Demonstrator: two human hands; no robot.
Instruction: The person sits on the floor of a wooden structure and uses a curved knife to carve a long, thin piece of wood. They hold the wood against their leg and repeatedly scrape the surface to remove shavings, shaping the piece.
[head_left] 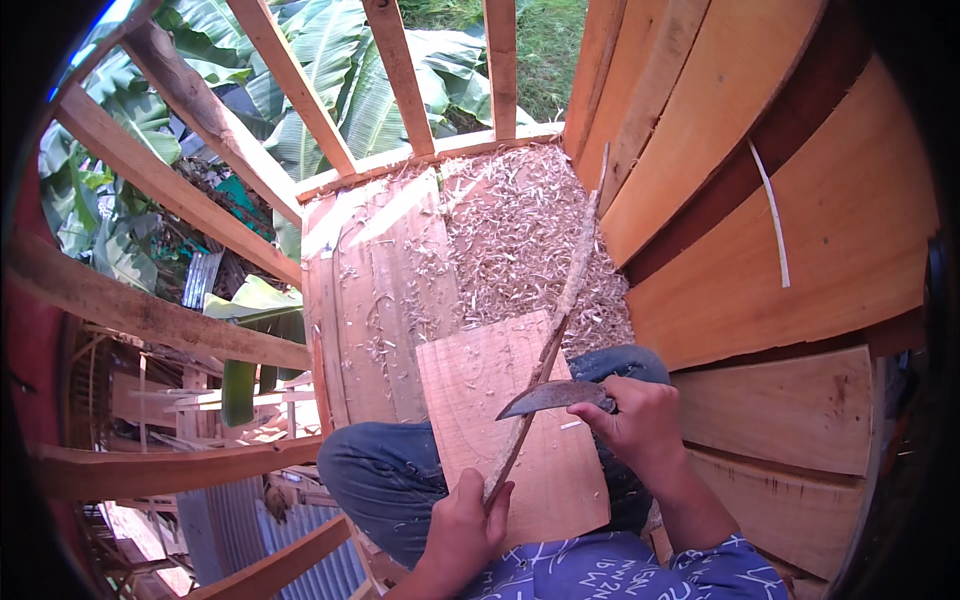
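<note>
A long, thin wooden stick (567, 300) with rough bark slants up and away from my lap. My left hand (470, 525) is closed around its near end. In my right hand (640, 420) I grip a knife (548, 398) with a broad, curved dark blade; the handle is mostly hidden in my fist. The blade lies across the stick, pointing left, at about the stick's lower middle. Under both rests a flat wooden board (480, 365) on my crossed legs, with a small pale chip on it near my right thumb.
Wood shavings (510, 240) cover much of the plank floor (375, 300) ahead. A slatted wooden railing (405, 75) runs along the front and left, with banana leaves (320, 110) beyond. A plank wall (780, 240) rises on the right, with a pale thin strip (771, 215) against it.
</note>
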